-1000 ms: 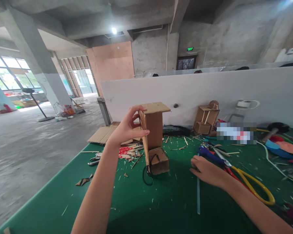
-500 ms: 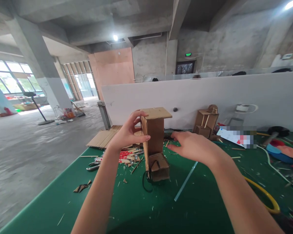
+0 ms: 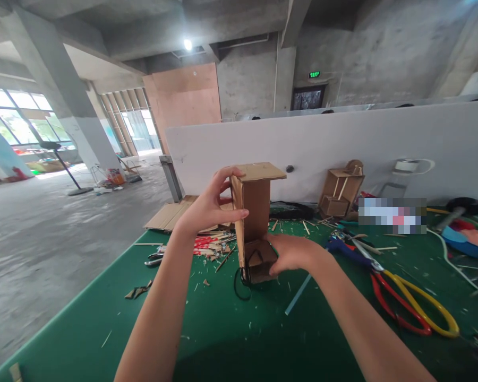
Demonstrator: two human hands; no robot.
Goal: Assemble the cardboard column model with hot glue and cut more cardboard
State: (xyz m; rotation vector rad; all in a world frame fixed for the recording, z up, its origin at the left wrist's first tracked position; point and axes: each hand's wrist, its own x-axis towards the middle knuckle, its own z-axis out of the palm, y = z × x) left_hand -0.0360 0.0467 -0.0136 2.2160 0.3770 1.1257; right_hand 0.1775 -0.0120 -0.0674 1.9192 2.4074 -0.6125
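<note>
**Brought down and inward since the earlier frame: right hand (image 3: 300, 254), now at the small box (image 3: 259, 271)**

On the green worktop (image 3: 211, 339), inward from the left edge and short of the far edge, see the tall cardboard stand (image 3: 258, 209), upright, with a panel across its top and the small box at its foot. Clamped on its upper left side: left hand (image 3: 207, 209), thumb toward the near face. Closed around the box's right side: right hand, thumb in front, fingertips partly hidden. To the right, note the long-handled shears (image 3: 376, 265); toward the far left, flat cardboard (image 3: 167, 216); just right of the stand, a pale strip (image 3: 298, 294); at its foot, a looped black cord (image 3: 244, 276).

To steady the stand well, best support panel and box together, press lightly to spare the cardboard, and avoid snagging the cord.
</note>
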